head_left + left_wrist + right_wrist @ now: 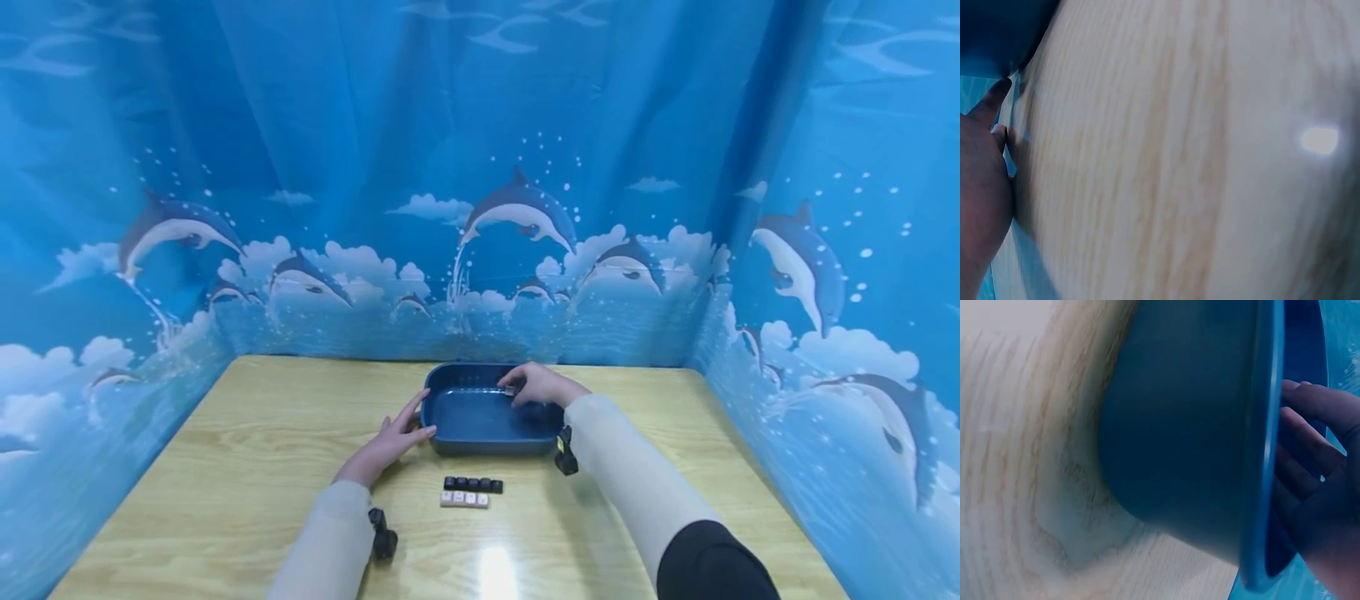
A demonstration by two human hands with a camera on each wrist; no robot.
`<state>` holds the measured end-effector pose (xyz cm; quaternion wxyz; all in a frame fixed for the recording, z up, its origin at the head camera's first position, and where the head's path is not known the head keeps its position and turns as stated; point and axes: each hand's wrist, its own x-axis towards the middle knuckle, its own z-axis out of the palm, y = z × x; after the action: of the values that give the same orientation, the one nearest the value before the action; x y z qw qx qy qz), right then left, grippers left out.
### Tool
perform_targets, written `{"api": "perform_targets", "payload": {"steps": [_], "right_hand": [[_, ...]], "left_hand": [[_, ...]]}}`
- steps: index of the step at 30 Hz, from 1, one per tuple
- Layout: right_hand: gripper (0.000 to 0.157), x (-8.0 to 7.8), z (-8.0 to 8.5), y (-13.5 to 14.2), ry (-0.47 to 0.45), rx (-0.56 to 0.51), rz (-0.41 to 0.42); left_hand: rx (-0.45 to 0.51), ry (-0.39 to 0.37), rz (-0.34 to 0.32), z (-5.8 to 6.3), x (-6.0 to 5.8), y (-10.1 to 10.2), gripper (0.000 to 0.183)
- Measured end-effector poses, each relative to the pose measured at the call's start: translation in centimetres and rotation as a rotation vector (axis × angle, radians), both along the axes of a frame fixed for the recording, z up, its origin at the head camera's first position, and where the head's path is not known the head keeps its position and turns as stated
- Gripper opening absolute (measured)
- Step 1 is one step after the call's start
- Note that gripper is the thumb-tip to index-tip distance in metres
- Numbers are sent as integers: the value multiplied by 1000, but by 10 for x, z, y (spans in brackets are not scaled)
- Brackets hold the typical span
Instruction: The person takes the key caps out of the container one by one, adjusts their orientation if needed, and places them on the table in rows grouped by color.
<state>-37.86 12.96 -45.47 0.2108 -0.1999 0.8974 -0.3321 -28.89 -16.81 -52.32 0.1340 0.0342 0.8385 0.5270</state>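
A dark blue rectangular basin (480,417) stands at the table's back middle. My left hand (388,446) rests against its left side, thumb and fingers spread and fairly straight. Over the basin's right half, my right hand (542,386) reaches inside, its fingers bent and pinching a small light-and-dark piece (510,390) that looks like a keycap. In the right wrist view the basin wall (1179,425) hides the fingertips. In front of the basin lie a row of several black keycaps (473,484) and, nearer, a row of several white keycaps (464,499).
The wooden table (262,450) carries the basin and keycaps. Blue curtains (360,167) printed with dolphins hang behind it and at both sides. Light glares on the near tabletop. A small black device (384,537) is strapped to the left wrist, another (566,454) to the right.
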Motion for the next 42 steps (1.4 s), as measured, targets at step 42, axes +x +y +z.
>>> {"api": "perform_targets", "payload": {"steps": [42], "right_hand": [[24, 3, -19, -5, -130, -69, -94]], "left_hand": [[11, 34, -17, -1, -1, -1, 77]]}}
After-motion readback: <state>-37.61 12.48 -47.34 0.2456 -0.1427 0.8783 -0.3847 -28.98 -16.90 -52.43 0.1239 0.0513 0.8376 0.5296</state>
